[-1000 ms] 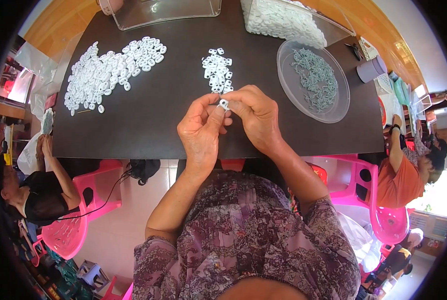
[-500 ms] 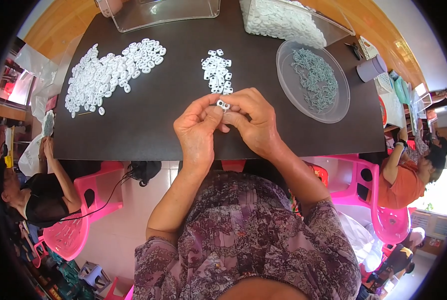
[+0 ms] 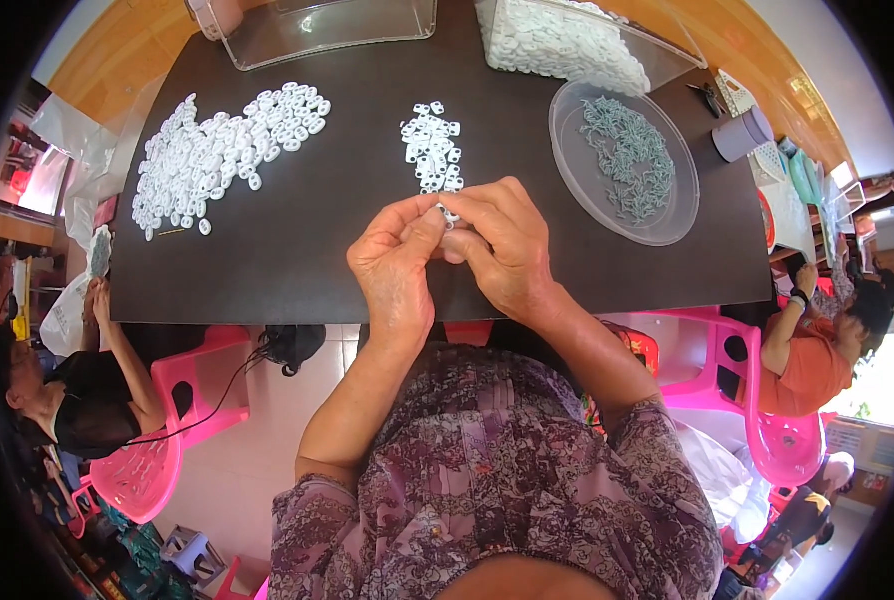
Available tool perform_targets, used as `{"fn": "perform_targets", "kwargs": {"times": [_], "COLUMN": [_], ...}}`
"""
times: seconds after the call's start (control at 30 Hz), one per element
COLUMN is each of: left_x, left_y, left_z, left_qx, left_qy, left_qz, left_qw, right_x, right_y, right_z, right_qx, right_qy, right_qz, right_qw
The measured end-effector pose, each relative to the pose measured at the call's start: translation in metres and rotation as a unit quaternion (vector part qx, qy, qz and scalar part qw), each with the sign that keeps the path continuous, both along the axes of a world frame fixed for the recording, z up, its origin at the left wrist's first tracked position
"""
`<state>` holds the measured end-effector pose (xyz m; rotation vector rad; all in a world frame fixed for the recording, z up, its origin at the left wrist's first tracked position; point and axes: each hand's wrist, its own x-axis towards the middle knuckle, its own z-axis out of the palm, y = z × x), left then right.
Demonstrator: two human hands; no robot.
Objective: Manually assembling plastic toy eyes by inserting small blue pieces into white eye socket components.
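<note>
Above the near part of the dark table (image 3: 287, 255), my left hand (image 3: 392, 262) and my right hand (image 3: 515, 250) meet fingertip to fingertip. Pinched between their thumbs and fingers is a small white plastic piece with holes (image 3: 448, 215), mostly covered by the fingers. Just beyond my fingertips lies a narrow heap of small white pieces with dark holes (image 3: 431, 150). A wider pile of white oval pieces (image 3: 217, 150) spreads over the table's left side. On the right, a round clear tray (image 3: 570, 185) contains many thin grey-green pieces (image 3: 629, 160), too small to name.
At the far right stands a clear bin heaped with white pieces (image 3: 567, 45); another clear bin (image 3: 332, 35) is at the far edge. Black-handled pliers (image 3: 707, 98) and a lilac cup (image 3: 742, 137) lie near the right edge. People sit left (image 3: 92, 400) and right (image 3: 812, 365).
My fingers have closed further over the white piece, and it has tilted so that less of it shows. Both hands stay in nearly the same place.
</note>
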<state>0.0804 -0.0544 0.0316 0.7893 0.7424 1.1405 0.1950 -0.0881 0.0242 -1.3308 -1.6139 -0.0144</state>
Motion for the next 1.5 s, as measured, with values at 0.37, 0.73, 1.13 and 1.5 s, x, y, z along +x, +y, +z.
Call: {"fn": "perform_targets", "kwargs": {"times": [0.37, 0.73, 1.13, 1.5], "left_x": [0.001, -0.007, -0.012, -0.015], "left_y": [-0.003, -0.004, 0.000, 0.000], "left_z": [-0.001, -0.006, -0.016, -0.023], "left_qx": [0.007, 0.026, 0.056, 0.121], "left_qy": [-0.009, -0.009, -0.003, -0.018], "left_qz": [0.023, 0.000, -0.022, 0.001], "left_qw": [1.000, 1.000, 0.998, 0.993], "right_x": [-0.004, -0.006, -0.008, -0.014], "right_y": [-0.002, -0.001, 0.001, -0.002], "right_z": [-0.002, -0.005, -0.010, -0.005], "right_qx": [0.007, -0.008, 0.018, 0.037], "right_qy": [0.037, 0.057, 0.053, 0.074], "right_qz": [-0.020, -0.003, -0.005, 0.016], "right_qw": [0.999, 0.998, 0.998, 0.996]}}
